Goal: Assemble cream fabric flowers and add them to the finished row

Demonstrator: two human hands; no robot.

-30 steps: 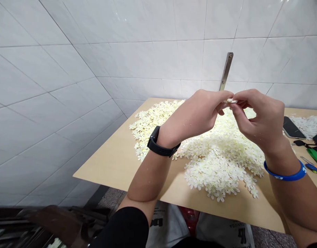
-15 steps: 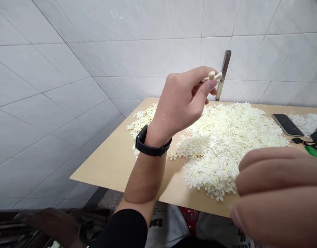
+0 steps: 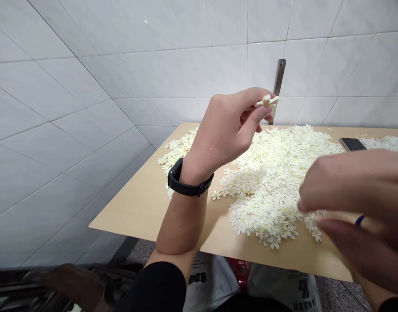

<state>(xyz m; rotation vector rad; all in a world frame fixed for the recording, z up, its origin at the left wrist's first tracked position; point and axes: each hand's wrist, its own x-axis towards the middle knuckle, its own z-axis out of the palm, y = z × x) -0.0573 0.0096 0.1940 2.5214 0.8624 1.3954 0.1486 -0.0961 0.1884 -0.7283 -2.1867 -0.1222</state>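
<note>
glossy tiles (image 3: 199, 26), metal brkt (image 3: 279, 76), matt flwrs (image 3: 273, 190)

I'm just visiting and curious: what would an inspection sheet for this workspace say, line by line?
Surface: tan table, flowers spread over much of it.
Materials: pale flowers in loose heaps; a pale piece held above them.
Clutter: phone and white bits, far right.
Hands: left hand pinches the pale piece; right hand is blurred, so whether it holds anything is unclear.
Cables: nothing seen.
Surroundings: tiled wall behind, with a bar against it.
</note>
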